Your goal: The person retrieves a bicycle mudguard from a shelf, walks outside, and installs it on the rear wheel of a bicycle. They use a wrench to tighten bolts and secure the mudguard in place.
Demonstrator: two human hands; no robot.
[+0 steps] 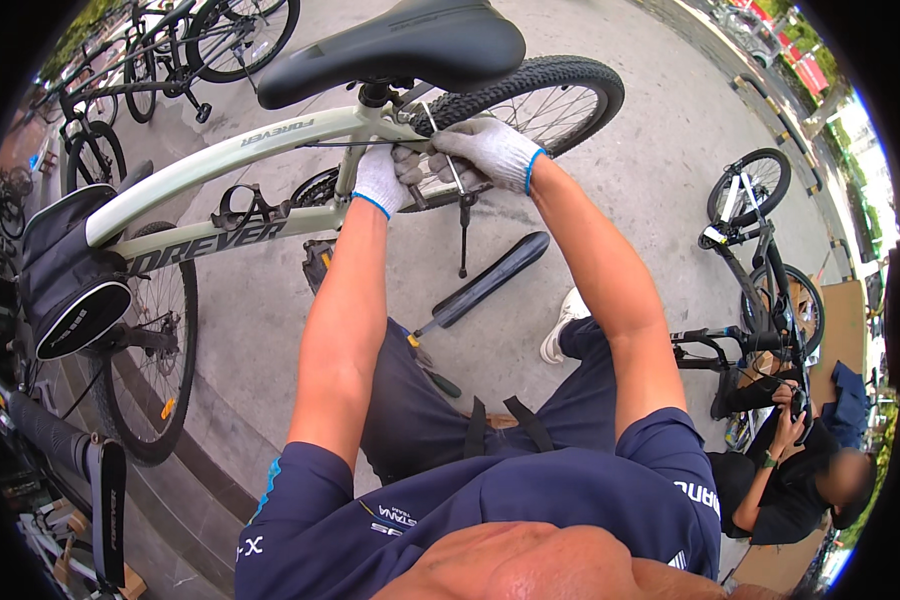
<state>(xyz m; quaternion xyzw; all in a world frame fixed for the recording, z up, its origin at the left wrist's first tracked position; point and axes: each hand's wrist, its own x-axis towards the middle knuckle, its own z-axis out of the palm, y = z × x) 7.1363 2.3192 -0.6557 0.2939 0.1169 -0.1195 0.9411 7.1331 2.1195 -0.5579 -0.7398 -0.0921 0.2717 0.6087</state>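
A pale grey-green bicycle (225, 150) stands in front of me, its black saddle (400, 50) above my hands. Both hands wear white knit gloves with grey fingers and blue cuffs. My left hand (382, 178) is by the seat tube, fingers curled; what they grip is hidden. Beside it, my right hand (485, 155) closes its fingers on a thin silver rod (426, 118) near the rear wheel (610, 92). A black kickstand (464, 235) hangs just below. On the ground between my feet and the bicycle lies a long black mudguard (495, 280).
A black bag (70, 270) hangs at the bicycle's front, above the front wheel (175, 340). Further bicycles (150, 60) stand at the far left. To the right are another bicycle (760, 240) and a seated person (790, 470). A dark-handled tool (440, 382) is by my left leg.
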